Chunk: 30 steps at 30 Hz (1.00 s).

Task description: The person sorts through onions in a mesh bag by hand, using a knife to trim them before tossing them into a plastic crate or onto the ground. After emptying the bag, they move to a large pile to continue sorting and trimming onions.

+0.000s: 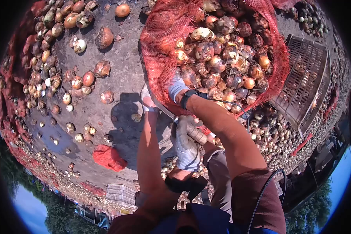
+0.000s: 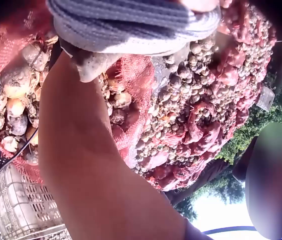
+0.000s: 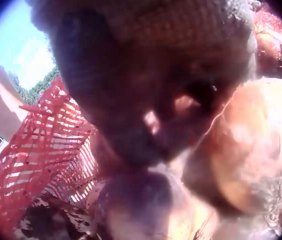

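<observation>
Upper centre of frame, red mesh bag [image 1: 158, 62] gapes wide, likely keeping onions [image 1: 217, 64] reachable; right hand [image 1: 176, 88] inside rim, left hand [image 1: 187, 146] below, apart; grips can't tell.

Coarse woven mesh bag [image 1: 159, 52], papery, partly glossy onions [image 1: 216, 63], matt plastic crate [image 1: 302, 72], ribbed cloth glove [image 1: 187, 150]

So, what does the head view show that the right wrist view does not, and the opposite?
Only head: the left grip in its glove, the slotted crate beside the red mesh sack, a small red bundle on the ground.
Only right wrist: the shaded close side of the right grip, light gaps in the mesh.
Both: sack, onions, right grip.
</observation>
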Available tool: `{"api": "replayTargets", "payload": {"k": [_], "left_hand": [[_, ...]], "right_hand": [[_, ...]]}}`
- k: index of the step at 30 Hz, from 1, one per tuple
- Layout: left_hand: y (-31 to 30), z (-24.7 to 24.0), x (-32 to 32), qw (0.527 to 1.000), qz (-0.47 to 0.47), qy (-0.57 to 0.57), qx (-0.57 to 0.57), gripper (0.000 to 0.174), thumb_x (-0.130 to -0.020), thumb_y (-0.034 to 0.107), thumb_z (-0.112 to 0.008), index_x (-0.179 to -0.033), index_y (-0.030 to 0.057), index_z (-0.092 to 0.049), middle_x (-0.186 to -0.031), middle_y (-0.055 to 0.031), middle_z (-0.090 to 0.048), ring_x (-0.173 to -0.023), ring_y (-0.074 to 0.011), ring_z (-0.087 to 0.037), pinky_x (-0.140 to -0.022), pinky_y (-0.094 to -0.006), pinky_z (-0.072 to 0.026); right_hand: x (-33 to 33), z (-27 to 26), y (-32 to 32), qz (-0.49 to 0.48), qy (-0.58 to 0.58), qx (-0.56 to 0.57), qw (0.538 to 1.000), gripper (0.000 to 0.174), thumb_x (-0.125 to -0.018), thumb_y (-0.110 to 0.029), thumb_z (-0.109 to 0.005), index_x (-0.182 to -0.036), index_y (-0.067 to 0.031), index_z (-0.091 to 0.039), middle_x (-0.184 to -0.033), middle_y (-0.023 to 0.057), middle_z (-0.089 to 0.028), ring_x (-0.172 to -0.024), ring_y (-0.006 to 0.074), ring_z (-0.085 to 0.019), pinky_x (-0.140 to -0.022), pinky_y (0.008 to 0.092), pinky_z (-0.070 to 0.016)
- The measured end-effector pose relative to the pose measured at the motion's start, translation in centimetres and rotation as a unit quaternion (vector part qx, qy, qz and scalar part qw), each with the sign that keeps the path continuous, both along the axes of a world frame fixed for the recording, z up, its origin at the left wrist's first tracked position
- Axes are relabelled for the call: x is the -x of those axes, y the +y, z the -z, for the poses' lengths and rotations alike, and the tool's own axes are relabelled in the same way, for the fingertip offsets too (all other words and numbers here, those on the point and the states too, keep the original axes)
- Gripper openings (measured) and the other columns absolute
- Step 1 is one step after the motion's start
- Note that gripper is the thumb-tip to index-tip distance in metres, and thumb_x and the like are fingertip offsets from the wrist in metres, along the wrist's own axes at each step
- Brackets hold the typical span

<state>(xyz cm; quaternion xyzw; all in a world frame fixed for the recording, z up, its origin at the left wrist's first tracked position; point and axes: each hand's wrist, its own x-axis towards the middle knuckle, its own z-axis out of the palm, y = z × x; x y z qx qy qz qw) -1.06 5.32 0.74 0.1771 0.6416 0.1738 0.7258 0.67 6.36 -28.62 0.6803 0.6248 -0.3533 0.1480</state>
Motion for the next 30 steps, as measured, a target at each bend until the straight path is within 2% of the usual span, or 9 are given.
{"api": "replayTargets", "payload": {"k": [2, 5, 10, 13, 17, 20, 23, 26, 30], "left_hand": [[0.8, 0.2, 0.1, 0.995, -0.051, 0.031, 0.074, 0.037, -0.101, 0.034, -0.044, -0.093, 0.0009, -0.057, -0.056, -0.0059, -0.053, -0.042, -0.0132, -0.048, -0.047, -0.0274, -0.0430], [1.5, 0.2, 0.6, 0.998, -0.063, 0.009, 0.017, 0.036, -0.101, 0.034, -0.044, -0.094, 0.0014, -0.057, -0.058, -0.0072, -0.054, -0.042, -0.0139, -0.048, -0.051, -0.0267, -0.0439], [0.7, 0.8, 1.6, 0.999, -0.023, 0.008, -0.022, 0.038, -0.102, 0.034, -0.042, -0.096, -0.0010, -0.055, -0.058, -0.0077, -0.055, -0.047, -0.0134, -0.051, -0.053, -0.0265, -0.0448], [-0.9, 0.8, 1.3, 0.999, -0.019, 0.031, -0.014, 0.038, -0.102, 0.034, -0.041, -0.095, -0.0012, -0.055, -0.055, -0.0072, -0.053, -0.048, -0.0143, -0.052, -0.056, -0.0264, -0.0459], [-0.9, -0.3, 0.2, 1.000, 0.009, 0.018, 0.001, 0.039, -0.101, 0.035, -0.040, -0.092, -0.0001, -0.055, -0.053, -0.0063, -0.053, -0.049, -0.0154, -0.053, -0.059, -0.0274, -0.0462], [-1.3, -0.3, 0.4, 1.000, 0.024, 0.007, -0.006, 0.036, -0.101, 0.034, -0.040, -0.091, 0.0016, -0.055, -0.054, -0.0047, -0.052, -0.045, -0.0115, -0.047, -0.050, -0.0255, -0.0410], [-1.8, -0.2, 0.4, 0.999, 0.027, -0.003, 0.025, 0.036, -0.101, 0.033, -0.040, -0.091, 0.0022, -0.055, -0.056, -0.0041, -0.052, -0.044, -0.0103, -0.045, -0.048, -0.0254, -0.0391], [-1.4, -0.4, 0.2, 0.999, 0.017, -0.010, 0.040, 0.037, -0.101, 0.034, -0.039, -0.092, 0.0020, -0.055, -0.056, -0.0039, -0.052, -0.045, -0.0102, -0.045, -0.049, -0.0262, -0.0402], [-1.8, 0.4, 0.6, 0.998, 0.035, 0.000, -0.050, 0.040, -0.100, 0.037, -0.040, -0.094, 0.0005, -0.054, -0.056, -0.0056, -0.053, -0.045, -0.0120, -0.046, -0.051, -0.0271, -0.0425]], "right_hand": [[2.6, 5.2, -2.3, 0.048, -0.032, -0.077, 0.995, 0.027, -0.089, -0.016, -0.051, -0.107, -0.0111, -0.071, -0.108, 0.0095, -0.070, -0.101, 0.0300, -0.065, -0.089, 0.0456, -0.0471], [-1.1, -2.5, 2.5, 0.036, 0.037, 0.059, 0.997, 0.033, -0.093, -0.018, -0.045, -0.116, -0.0102, -0.068, -0.123, 0.0111, -0.065, -0.116, 0.0291, -0.059, -0.097, 0.0490, -0.0423], [-4.6, -6.8, -0.8, 0.021, 0.112, -0.051, 0.992, 0.028, -0.090, -0.023, -0.050, -0.111, -0.0191, -0.068, -0.122, 0.0170, -0.061, -0.121, 0.0445, -0.049, -0.092, 0.0601, -0.0412], [-8.9, -19.1, -2.6, 0.214, 0.047, -0.174, 0.960, 0.067, -0.062, -0.025, -0.080, -0.123, -0.0214, -0.054, -0.131, 0.0238, -0.042, -0.119, 0.0451, -0.041, -0.095, 0.0550, -0.0411], [-16.7, -28.3, -12.6, 0.394, -0.153, -0.335, 0.842, 0.082, -0.060, -0.019, -0.085, -0.133, -0.0160, -0.047, -0.134, 0.0241, -0.037, -0.124, 0.0436, -0.040, -0.102, 0.0506, -0.0373], [-25.8, -32.8, -21.3, 0.546, -0.173, -0.477, 0.666, 0.074, -0.075, -0.004, -0.077, -0.136, -0.0004, -0.037, -0.137, 0.0141, -0.037, -0.125, 0.0238, -0.045, -0.107, 0.0398, -0.0386], [-34.0, -35.4, -30.2, 0.423, -0.539, -0.232, 0.691, 0.069, -0.084, -0.022, -0.074, -0.139, 0.0011, -0.040, -0.140, 0.0214, -0.044, -0.125, 0.0315, -0.048, -0.103, 0.0404, -0.0415], [-30.9, -33.3, -25.8, 0.343, -0.393, -0.210, 0.827, 0.058, -0.086, -0.019, -0.070, -0.139, -0.0124, -0.047, -0.141, 0.0201, -0.045, -0.128, 0.0396, -0.045, -0.103, 0.0440, -0.0419], [-17.1, -27.3, -12.3, 0.228, -0.119, -0.176, 0.950, 0.057, -0.076, -0.016, -0.071, -0.130, -0.0137, -0.052, -0.129, 0.0156, -0.053, -0.117, 0.0310, -0.053, -0.099, 0.0448, -0.0423]]}}
